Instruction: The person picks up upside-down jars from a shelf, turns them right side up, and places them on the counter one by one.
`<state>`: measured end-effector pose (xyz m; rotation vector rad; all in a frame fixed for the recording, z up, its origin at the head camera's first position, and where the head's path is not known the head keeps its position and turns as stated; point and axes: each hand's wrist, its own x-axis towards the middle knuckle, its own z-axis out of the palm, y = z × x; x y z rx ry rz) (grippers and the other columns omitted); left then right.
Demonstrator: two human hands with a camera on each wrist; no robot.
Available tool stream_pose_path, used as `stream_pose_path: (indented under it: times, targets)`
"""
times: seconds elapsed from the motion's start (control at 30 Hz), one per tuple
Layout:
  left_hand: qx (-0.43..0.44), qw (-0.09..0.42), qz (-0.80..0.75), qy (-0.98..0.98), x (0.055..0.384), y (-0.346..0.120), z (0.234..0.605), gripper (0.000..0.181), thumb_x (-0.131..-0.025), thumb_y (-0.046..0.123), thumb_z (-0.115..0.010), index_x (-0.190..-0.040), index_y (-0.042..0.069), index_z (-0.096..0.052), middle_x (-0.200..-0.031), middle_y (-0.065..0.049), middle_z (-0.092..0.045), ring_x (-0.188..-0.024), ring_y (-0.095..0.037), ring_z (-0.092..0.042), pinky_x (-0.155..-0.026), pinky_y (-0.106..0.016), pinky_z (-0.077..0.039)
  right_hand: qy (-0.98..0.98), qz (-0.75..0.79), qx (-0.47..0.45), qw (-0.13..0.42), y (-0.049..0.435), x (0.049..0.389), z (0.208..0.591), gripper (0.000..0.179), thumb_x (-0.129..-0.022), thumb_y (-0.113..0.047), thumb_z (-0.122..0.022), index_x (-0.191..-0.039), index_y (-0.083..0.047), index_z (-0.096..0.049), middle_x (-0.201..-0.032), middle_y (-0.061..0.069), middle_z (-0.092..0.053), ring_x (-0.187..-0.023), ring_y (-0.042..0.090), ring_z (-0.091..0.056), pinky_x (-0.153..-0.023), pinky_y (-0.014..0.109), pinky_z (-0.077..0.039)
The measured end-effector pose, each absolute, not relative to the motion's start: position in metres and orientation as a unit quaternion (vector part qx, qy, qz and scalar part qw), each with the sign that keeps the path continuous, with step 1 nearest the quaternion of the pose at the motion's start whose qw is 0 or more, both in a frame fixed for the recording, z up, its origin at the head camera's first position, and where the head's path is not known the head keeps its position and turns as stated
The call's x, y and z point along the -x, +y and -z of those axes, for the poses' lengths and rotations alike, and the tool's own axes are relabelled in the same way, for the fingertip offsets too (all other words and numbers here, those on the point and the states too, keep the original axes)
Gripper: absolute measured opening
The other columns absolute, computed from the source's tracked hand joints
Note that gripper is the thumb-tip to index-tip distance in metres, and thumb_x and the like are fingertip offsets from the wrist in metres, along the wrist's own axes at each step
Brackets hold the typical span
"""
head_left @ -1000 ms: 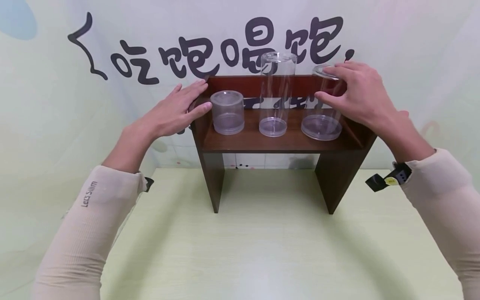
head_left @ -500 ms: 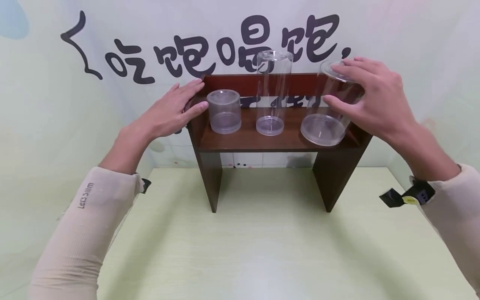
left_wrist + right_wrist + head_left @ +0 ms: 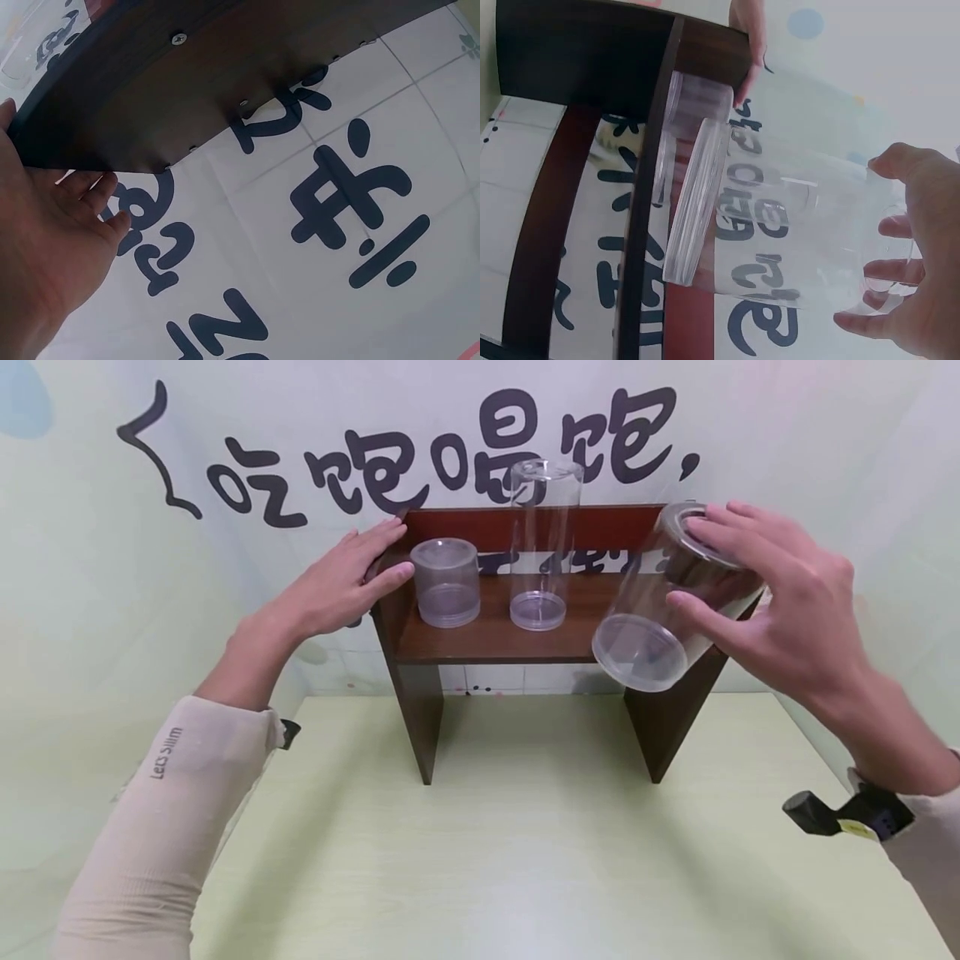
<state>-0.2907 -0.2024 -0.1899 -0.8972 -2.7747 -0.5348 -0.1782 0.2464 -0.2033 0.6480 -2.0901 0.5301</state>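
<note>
My right hand (image 3: 802, 602) grips a wide clear plastic jar (image 3: 637, 618) near its upper end, fingers over the top and thumb at the side. The jar is tilted, its ridged lower end toward me, in front of the shelf's right part; its inside looks empty in the right wrist view. My left hand (image 3: 330, 577) holds the top of the left side panel (image 3: 135, 90) of a dark brown wooden shelf (image 3: 480, 647), thumb inside and fingers outside. A short clear jar (image 3: 447, 581) stands beside that thumb. A tall, narrow clear jar (image 3: 546, 543) stands mid-shelf.
The shelf stands on a pale green-yellow table (image 3: 510, 860) on two side legs, with an open space beneath. Behind it hangs a white backdrop (image 3: 300, 402) with large black characters. Black cameras are strapped to both wrists.
My right hand has lifted the wide jar off the shelf, tilted it and drawn it right and toward me. The left hand stays on the shelf; the other jars have not moved.
</note>
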Motion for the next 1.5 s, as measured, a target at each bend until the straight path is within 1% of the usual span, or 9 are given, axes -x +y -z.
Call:
stream_pose_path:
  times: [0.17, 0.3, 0.43, 0.53, 0.77, 0.87, 1.03, 1.17, 1.5]
  targets:
    - [0.302, 0.099, 0.195, -0.928, 0.290, -0.203, 0.192, 0.074, -0.110, 0.051, -0.045, -0.168, 0.009, -0.028, -0.176, -0.010, -0.020, -0.164, -0.029, -0.017, -0.134, -0.050, -0.009, -0.821, -0.226, -0.268, 0.450, 0.247, 0.165, 0.215, 0.076, -0.094, -0.072, -0.062, -0.139, -0.013, -0.071, -0.143, 0.007, -0.068, -0.140, 0.028, -0.059, -0.089, 0.006, -0.035]
    - [0.298, 0.115, 0.206, -0.925, 0.288, -0.203, 0.196, 0.071, -0.110, 0.050, -0.047, -0.167, 0.011, -0.032, -0.176, -0.008, -0.023, -0.162, -0.032, -0.021, -0.131, -0.055, -0.018, -0.811, -0.238, -0.263, 0.465, 0.244, 0.155, 0.224, 0.077, -0.093, -0.074, -0.061, -0.137, -0.011, -0.073, -0.140, 0.006, -0.070, -0.139, 0.022, -0.060, -0.069, 0.009, -0.031]
    - [0.294, 0.139, 0.214, -0.921, 0.285, -0.203, 0.201, 0.070, -0.109, 0.050, -0.049, -0.166, 0.012, -0.036, -0.175, -0.007, -0.027, -0.162, -0.030, -0.024, -0.131, -0.055, -0.021, -0.797, -0.266, -0.265, 0.473, 0.240, 0.147, 0.234, 0.077, -0.093, -0.072, -0.065, -0.131, -0.005, -0.075, -0.135, 0.013, -0.072, -0.138, 0.014, -0.060, -0.097, 0.012, -0.044]
    - [0.283, 0.159, 0.219, -0.920, 0.281, -0.201, 0.205, 0.070, -0.109, 0.051, -0.049, -0.166, 0.014, -0.036, -0.174, -0.004, -0.028, -0.161, -0.028, -0.025, -0.131, -0.055, -0.022, -0.786, -0.291, -0.271, 0.474, 0.236, 0.144, 0.243, 0.076, -0.093, -0.070, -0.067, -0.129, -0.003, -0.075, -0.133, 0.017, -0.072, -0.138, 0.014, -0.061, -0.118, 0.023, -0.040]
    - [0.302, 0.296, 0.228, -0.877, 0.269, -0.191, 0.217, 0.068, -0.106, 0.044, -0.055, -0.162, 0.008, -0.042, -0.171, -0.009, -0.037, -0.160, -0.023, -0.028, -0.134, -0.041, -0.011, -0.785, -0.314, -0.262, 0.466, 0.232, 0.144, 0.267, 0.075, -0.095, -0.067, -0.067, -0.131, -0.003, -0.074, -0.134, 0.016, -0.072, -0.138, 0.022, -0.061, -0.111, 0.015, -0.044]
    - [0.331, 0.367, 0.240, -0.836, 0.262, -0.182, 0.224, 0.071, -0.106, 0.049, -0.052, -0.160, 0.004, -0.043, -0.168, -0.012, -0.041, -0.158, -0.025, -0.033, -0.133, -0.043, -0.016, -0.791, -0.332, -0.251, 0.448, 0.233, 0.147, 0.278, 0.076, -0.095, -0.068, -0.067, -0.135, -0.003, -0.072, -0.138, 0.016, -0.070, -0.140, 0.020, -0.059, -0.115, 0.017, -0.042]
    - [0.377, 0.455, 0.293, -0.752, 0.246, -0.161, 0.235, 0.078, -0.106, 0.058, -0.050, -0.153, -0.004, -0.049, -0.159, -0.019, -0.050, -0.152, -0.030, -0.043, -0.129, -0.045, -0.030, -0.779, -0.412, -0.234, 0.410, 0.230, 0.152, 0.296, 0.051, -0.091, -0.021, -0.084, -0.137, -0.002, -0.071, -0.142, 0.015, -0.068, -0.142, 0.020, -0.057, -0.116, 0.022, -0.043]
    - [0.410, 0.470, 0.363, -0.692, 0.231, -0.140, 0.247, 0.079, -0.104, 0.055, -0.057, -0.148, -0.010, -0.050, -0.154, -0.024, -0.054, -0.147, -0.033, -0.049, -0.125, -0.047, -0.036, -0.750, -0.492, -0.231, 0.378, 0.225, 0.154, 0.308, 0.064, -0.078, 0.018, -0.080, -0.139, 0.001, -0.068, -0.145, 0.015, -0.066, -0.142, 0.021, -0.057, -0.111, 0.023, -0.048]
    - [0.457, 0.411, 0.438, -0.656, 0.203, -0.095, 0.298, 0.080, -0.107, 0.053, -0.055, -0.151, -0.012, -0.043, -0.158, -0.025, -0.049, -0.150, -0.036, -0.045, -0.125, -0.055, -0.035, -0.651, -0.631, -0.221, 0.359, 0.209, 0.157, 0.330, 0.057, -0.086, 0.014, -0.075, -0.141, 0.005, -0.064, -0.144, 0.014, -0.067, -0.132, 0.020, -0.064, -0.106, 0.026, -0.054]
